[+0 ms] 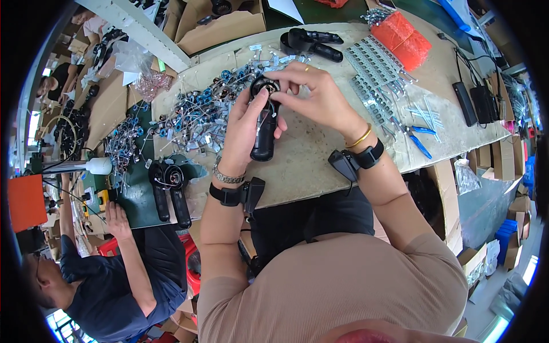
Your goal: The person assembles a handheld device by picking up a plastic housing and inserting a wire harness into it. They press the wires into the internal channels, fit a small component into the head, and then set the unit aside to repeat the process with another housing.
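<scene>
My left hand (243, 126) is wrapped round a black plastic housing (263, 137) with a round head and a long handle. Its thumb presses into the round head, where a coppery motor part and thin wires show. At the same head, my right hand (311, 94) has thumb and forefinger pinched at the rim; what lies between them is too small to make out. Just left of my hands spreads a pile of small blue motors (206, 108) with wires and little boards. Two similar black housings (311, 43) lie beyond my hands.
More black housings (170, 186) lie at the table's near left. On the right are metal part sheets (374, 63), a red-wrapped bundle (403, 40), blue-handled pliers (420, 142), white sticks (426, 114) and black adapters (485, 103). A co-worker (114, 280) sits at the left.
</scene>
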